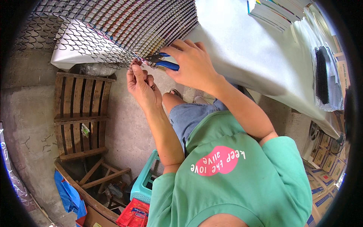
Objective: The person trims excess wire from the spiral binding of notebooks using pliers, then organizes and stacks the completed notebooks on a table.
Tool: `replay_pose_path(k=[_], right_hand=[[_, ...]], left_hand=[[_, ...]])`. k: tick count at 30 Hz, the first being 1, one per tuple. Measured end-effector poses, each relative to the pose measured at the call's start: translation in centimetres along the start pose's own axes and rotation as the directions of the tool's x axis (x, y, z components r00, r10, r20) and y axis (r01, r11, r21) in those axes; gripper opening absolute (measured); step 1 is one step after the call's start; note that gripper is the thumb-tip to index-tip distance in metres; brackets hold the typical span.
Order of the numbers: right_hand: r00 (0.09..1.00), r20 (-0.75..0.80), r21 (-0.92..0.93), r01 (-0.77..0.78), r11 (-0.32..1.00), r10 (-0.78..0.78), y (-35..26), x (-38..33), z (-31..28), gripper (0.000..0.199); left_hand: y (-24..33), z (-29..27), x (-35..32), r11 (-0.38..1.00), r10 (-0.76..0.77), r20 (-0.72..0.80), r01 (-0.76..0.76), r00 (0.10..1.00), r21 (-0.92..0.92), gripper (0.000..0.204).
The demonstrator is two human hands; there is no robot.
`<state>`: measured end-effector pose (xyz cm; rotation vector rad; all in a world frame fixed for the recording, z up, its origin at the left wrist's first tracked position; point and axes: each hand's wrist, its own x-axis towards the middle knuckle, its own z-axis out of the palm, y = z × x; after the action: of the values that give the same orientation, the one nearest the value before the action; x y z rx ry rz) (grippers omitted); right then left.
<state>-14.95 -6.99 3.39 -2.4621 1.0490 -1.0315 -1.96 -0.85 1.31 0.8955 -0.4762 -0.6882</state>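
Bench: covered in white cloth, runs from the top centre down to the right edge. All places below are given relative to it.

Row of spiral-bound notebooks: lies fanned along the bench's upper left end, wire spines facing the person, overhanging the near edge. Wire loops show as dark scallops on the white covers.

Wooden pallet: stands on the concrete floor below and left of the bench, slats upright. A second wooden frame sits further down from it.

Stack of books: on the bench's far top edge, right of the notebook row, well apart from it.

Pile of loose spiral wire and paper: at the bench's right end, with a black comb-like strip on top.

Cardboard cartons: stacked on the floor under the bench's right end.

Teal plastic stool: on the floor below the bench's near edge, beside the person's left arm. Red packet just beneath it.

Right hand: at the bench's near edge, fingers wrapped closed around the blue handles of a pair of pliers. Plier tips point left into the end of a notebook's wire spine.

Left hand: just below the bench edge, thumb and fingertips pinched together on the wire end at the plier tips; remaining fingers curled. How firmly the wire is pinched cannot be told.
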Motion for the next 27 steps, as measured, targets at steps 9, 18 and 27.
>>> replay_pose_path(k=[9,18,27], right_hand=[[1.0,0.009,0.0,-0.004,1.0,0.004,-0.2,0.3,-0.4,0.04],[0.956,0.269,0.061,-0.141,0.988,0.12,0.2,0.2,-0.4,0.042],[0.996,-0.068,-0.071,0.055,0.996,-0.06,0.1,0.1,-0.7,0.043]], left_hand=[[-0.3,0.0,0.5,0.991,0.074,-0.038,-0.069,0.997,0.113,0.023],[0.3,0.8,0.0,0.964,0.117,-0.067,-0.098,0.991,0.247,0.021],[0.3,0.7,-0.5,0.96,0.11,-0.055,-0.092,0.992,0.264,0.022]])
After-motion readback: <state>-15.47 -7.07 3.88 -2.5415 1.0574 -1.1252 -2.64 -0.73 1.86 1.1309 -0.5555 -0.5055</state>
